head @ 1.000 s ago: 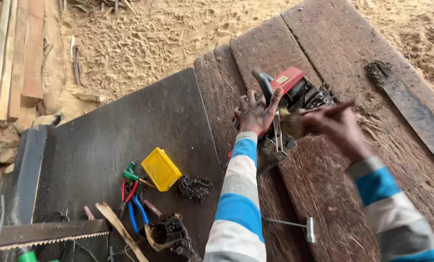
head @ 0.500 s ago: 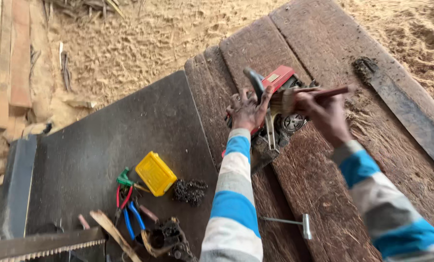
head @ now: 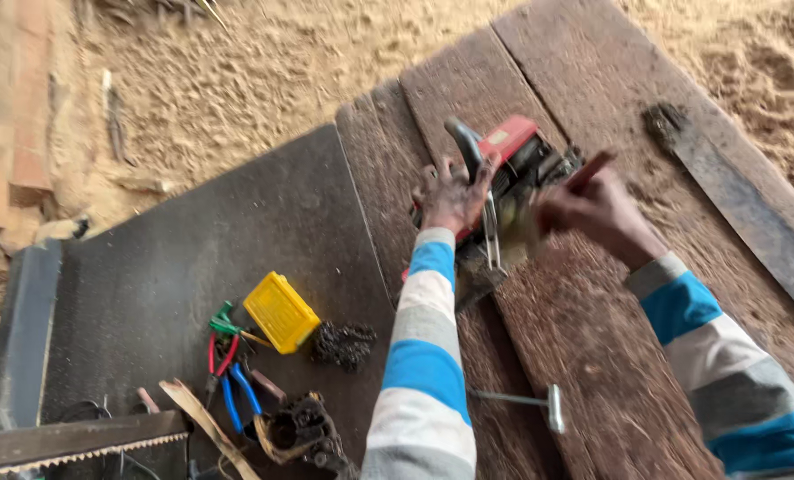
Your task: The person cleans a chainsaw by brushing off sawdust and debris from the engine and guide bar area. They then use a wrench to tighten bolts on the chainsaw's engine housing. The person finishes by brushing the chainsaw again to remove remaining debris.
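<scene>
A red and grey chainsaw body point(head: 517, 160) lies on dark wooden planks point(head: 592, 356). My left hand point(head: 454, 196), greasy, rests on its near side by the black handle. My right hand point(head: 592, 209) hovers over the saw's right side, closed on a thin reddish-brown stick-like tool point(head: 590, 169), blurred by motion. Both sleeves are striped blue and white.
A long chainsaw guide bar point(head: 734, 213) lies at the right. A T-handled wrench point(head: 526, 402) lies on the planks near me. On the black sheet at left are a yellow box point(head: 281, 311), a coiled saw chain point(head: 343, 342), pliers point(head: 228, 373) and another toothed bar point(head: 68, 440). Sawdust covers the ground beyond.
The view has shifted, so the saw and hands sit lower in frame. My right hand with the tool has moved slightly over the saw; my left hand stays on it.
</scene>
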